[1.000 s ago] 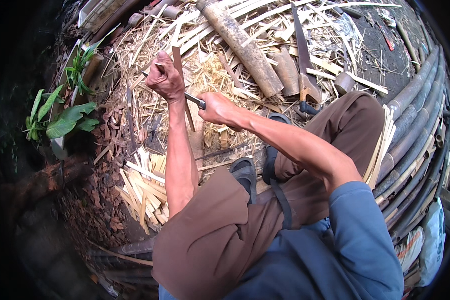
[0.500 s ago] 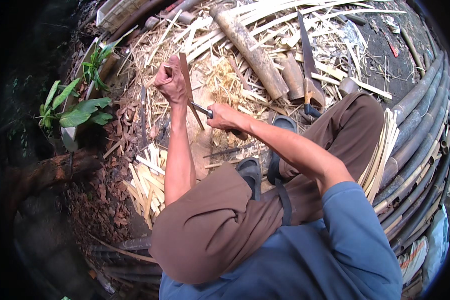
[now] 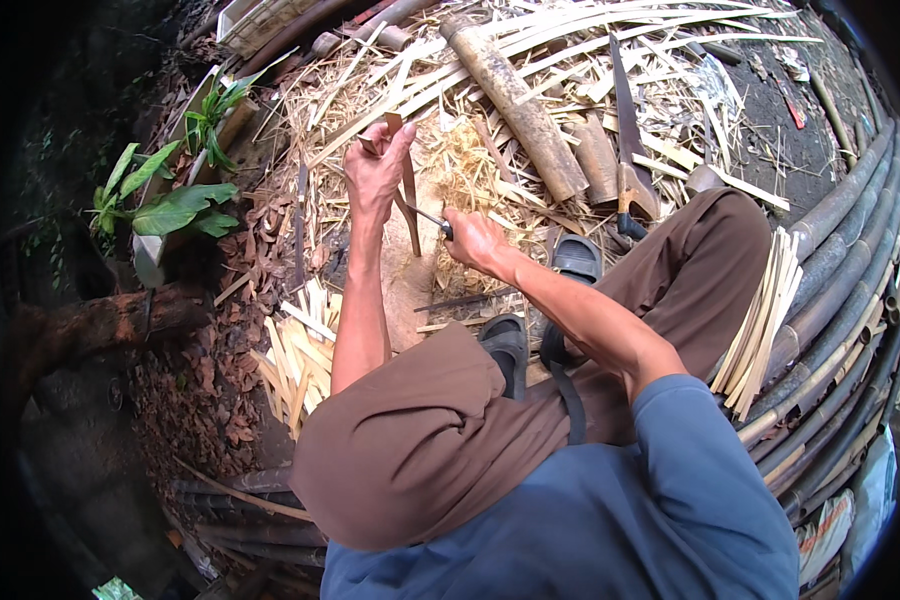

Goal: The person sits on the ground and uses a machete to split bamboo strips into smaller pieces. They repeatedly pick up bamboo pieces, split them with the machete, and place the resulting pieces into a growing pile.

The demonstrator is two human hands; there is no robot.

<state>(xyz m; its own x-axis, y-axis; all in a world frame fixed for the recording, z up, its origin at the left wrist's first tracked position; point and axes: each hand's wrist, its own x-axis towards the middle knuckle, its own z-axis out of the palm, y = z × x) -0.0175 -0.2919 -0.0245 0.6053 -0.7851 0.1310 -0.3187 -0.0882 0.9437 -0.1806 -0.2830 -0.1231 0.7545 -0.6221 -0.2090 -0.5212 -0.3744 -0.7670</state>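
Note:
My left hand (image 3: 372,185) is closed on a thin brown bamboo strip (image 3: 410,215), its thumb against the upper part. The strip slants down past the hand, and a short end of a piece sticks out by the fingers. To the right, my right hand (image 3: 478,243) grips the dark handle of a knife (image 3: 429,217), whose narrow blade meets the strip; whether it is cutting in cannot be made out. Beneath both hands is a pale, worn wooden surface (image 3: 395,310) with shavings (image 3: 455,150) beyond it.
A thick bamboo pole (image 3: 515,105) and a saw (image 3: 625,120) lie ahead among long pale strips. Split strips are piled at left (image 3: 300,360) and bundled at right (image 3: 760,330). Dark bamboo poles (image 3: 840,260) line the right side. Green plants (image 3: 185,210) grow at left.
Both hands appear slightly further right as the whole view has shifted. The left hand has turned, with its thumb now toward the strip. The strip's lean has become steeper.

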